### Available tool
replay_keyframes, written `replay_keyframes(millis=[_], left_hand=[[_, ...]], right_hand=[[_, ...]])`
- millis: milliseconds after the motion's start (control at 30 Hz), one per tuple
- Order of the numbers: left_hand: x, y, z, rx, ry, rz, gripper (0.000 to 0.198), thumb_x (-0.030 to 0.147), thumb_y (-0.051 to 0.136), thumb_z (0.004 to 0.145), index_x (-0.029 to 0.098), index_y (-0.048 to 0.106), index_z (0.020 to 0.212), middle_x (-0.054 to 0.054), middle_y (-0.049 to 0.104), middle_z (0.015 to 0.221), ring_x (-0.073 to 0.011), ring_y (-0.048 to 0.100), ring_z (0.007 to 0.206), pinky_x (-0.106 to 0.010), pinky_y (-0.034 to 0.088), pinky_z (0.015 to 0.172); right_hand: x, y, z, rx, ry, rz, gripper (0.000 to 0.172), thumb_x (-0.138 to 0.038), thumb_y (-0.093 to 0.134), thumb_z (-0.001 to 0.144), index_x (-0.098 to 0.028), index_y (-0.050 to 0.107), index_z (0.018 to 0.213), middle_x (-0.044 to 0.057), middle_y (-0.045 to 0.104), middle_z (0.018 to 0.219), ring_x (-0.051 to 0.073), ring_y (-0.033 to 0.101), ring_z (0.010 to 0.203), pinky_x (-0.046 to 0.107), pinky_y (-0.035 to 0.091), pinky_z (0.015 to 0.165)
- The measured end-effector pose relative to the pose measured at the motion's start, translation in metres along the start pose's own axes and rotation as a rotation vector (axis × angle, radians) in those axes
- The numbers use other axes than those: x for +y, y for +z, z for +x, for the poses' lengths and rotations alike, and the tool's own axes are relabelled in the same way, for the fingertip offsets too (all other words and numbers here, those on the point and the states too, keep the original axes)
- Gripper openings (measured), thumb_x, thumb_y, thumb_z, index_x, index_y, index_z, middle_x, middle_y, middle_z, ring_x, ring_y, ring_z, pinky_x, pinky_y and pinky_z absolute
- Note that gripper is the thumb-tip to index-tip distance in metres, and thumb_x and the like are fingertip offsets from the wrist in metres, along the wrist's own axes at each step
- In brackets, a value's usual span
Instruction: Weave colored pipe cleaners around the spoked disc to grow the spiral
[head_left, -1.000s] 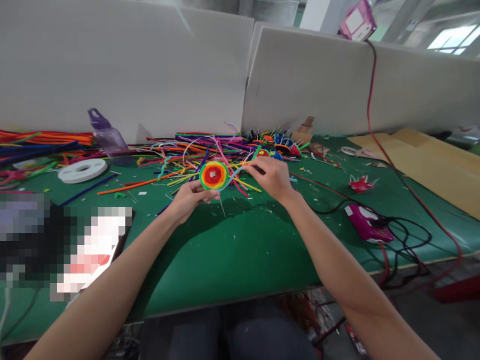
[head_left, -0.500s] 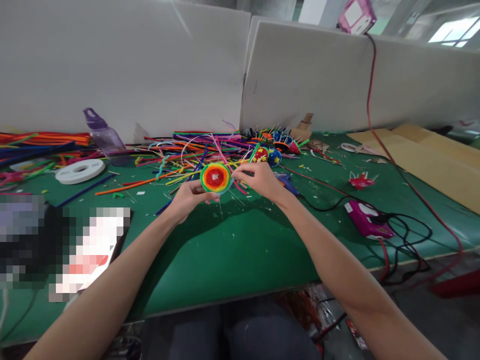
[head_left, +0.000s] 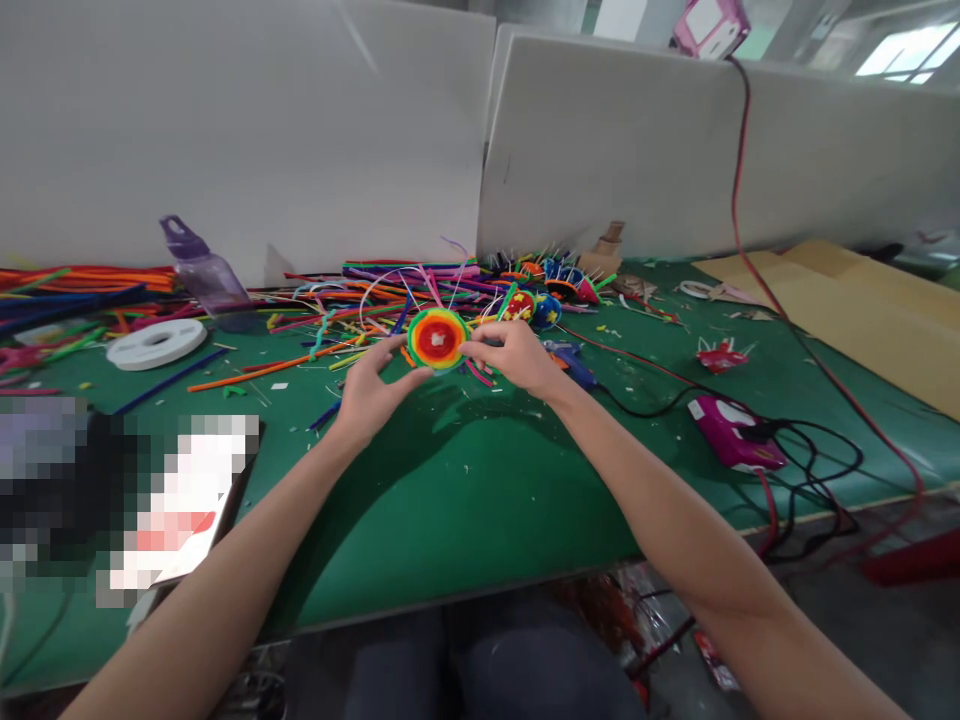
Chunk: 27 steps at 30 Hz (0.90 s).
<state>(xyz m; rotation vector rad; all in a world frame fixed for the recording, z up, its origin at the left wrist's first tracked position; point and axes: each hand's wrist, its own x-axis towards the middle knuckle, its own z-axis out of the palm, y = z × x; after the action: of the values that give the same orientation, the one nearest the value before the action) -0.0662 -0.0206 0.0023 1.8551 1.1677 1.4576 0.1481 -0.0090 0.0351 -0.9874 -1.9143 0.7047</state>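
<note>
Both hands (head_left: 517, 358) pinch coiled disc (head_left: 436, 339); bare green mat (head_left: 480, 480) nearside.

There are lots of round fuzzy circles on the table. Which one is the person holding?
The rainbow pipe-cleaner disc, red in the middle with a green edge. The left hand and right hand pinch it, while the finished discs lie behind by the white divider.

no readable text, labels, brands or numbers on anything
</note>
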Motion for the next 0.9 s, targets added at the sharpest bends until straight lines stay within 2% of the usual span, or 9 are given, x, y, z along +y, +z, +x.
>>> replay_keyframes(millis=[67,133,233,333,433,533,667,767,900], left_hand=[[0.003,-0.002,-0.002,0.205,0.08,0.154,0.025,0.039,0.072,0.077,0.02,0.07,0.094,-0.006,0.072,0.103,-0.0201,0.064,0.1,-0.033,0.048,0.091],[0.006,-0.003,-0.005,0.29,0.085,0.249,0.022,0.04,0.067,0.081,0.019,0.069,0.076,-0.004,0.071,0.081,-0.0165,0.064,0.079,-0.029,0.049,0.077],[0.009,0.0,-0.008,0.179,0.03,0.237,0.029,0.042,0.061,0.086,0.019,0.071,0.073,-0.003,0.071,0.071,-0.015,0.062,0.068,-0.028,0.047,0.069],[0.009,0.005,-0.01,0.049,-0.052,0.111,0.025,0.042,0.066,0.082,0.019,0.076,0.086,-0.004,0.076,0.085,-0.0189,0.067,0.079,-0.029,0.049,0.075],[0.011,0.007,-0.009,-0.025,-0.113,-0.063,0.028,0.044,0.068,0.08,0.018,0.077,0.084,-0.006,0.077,0.088,-0.0226,0.068,0.088,-0.032,0.051,0.081],[0.012,0.008,-0.007,-0.027,-0.157,-0.246,0.028,0.045,0.073,0.075,0.017,0.077,0.079,-0.006,0.076,0.083,-0.023,0.069,0.087,-0.035,0.051,0.086],[0.012,0.009,-0.006,-0.04,-0.313,-0.465,0.031,0.044,0.08,0.067,0.016,0.075,0.08,-0.007,0.075,0.078,-0.0211,0.07,0.079,-0.036,0.051,0.085],[0.01,0.01,-0.006,-0.04,-0.377,-0.541,0.032,0.043,0.082,0.064,0.016,0.072,0.079,-0.006,0.074,0.077,-0.019,0.07,0.078,-0.033,0.051,0.08],[0.009,0.009,-0.006,-0.032,-0.361,-0.552,0.03,0.042,0.081,0.066,0.016,0.068,0.074,-0.005,0.073,0.075,-0.016,0.069,0.075,-0.029,0.051,0.076]], right_hand=[[0.002,0.003,0.001,0.076,-0.007,0.03,0.044,-0.052,0.064,0.081,-0.019,0.053,0.053,-0.002,0.053,0.054,0.01,0.046,0.054,0.028,0.037,0.06],[0.003,0.006,0.001,0.144,-0.006,0.078,0.044,-0.051,0.065,0.081,-0.019,0.053,0.053,-0.002,0.054,0.054,0.01,0.046,0.053,0.028,0.037,0.059],[0.001,0.012,0.0,0.219,0.026,0.154,0.043,-0.049,0.066,0.08,-0.019,0.054,0.052,-0.002,0.053,0.052,0.01,0.044,0.051,0.028,0.037,0.058],[-0.001,0.02,-0.002,0.263,0.052,0.202,0.041,-0.048,0.067,0.079,-0.02,0.053,0.052,-0.003,0.05,0.05,0.009,0.041,0.049,0.027,0.037,0.056],[-0.001,0.027,-0.004,0.245,0.063,0.218,0.042,-0.049,0.067,0.079,-0.02,0.054,0.053,-0.004,0.05,0.051,0.009,0.041,0.049,0.026,0.036,0.055],[0.001,0.031,-0.005,0.22,0.059,0.219,0.043,-0.05,0.066,0.08,-0.019,0.054,0.053,-0.003,0.052,0.053,0.009,0.041,0.051,0.026,0.036,0.055],[0.002,0.033,-0.005,0.216,0.06,0.219,0.041,-0.048,0.066,0.081,-0.019,0.054,0.054,-0.003,0.052,0.053,0.009,0.042,0.051,0.027,0.036,0.056],[0.002,0.034,-0.005,0.203,0.052,0.241,0.039,-0.046,0.066,0.081,-0.019,0.054,0.055,-0.003,0.053,0.054,0.009,0.045,0.053,0.027,0.037,0.058],[0.0,0.031,-0.005,0.159,0.042,0.227,0.034,-0.042,0.066,0.081,-0.019,0.057,0.057,-0.002,0.057,0.058,0.01,0.048,0.056,0.027,0.038,0.059]])
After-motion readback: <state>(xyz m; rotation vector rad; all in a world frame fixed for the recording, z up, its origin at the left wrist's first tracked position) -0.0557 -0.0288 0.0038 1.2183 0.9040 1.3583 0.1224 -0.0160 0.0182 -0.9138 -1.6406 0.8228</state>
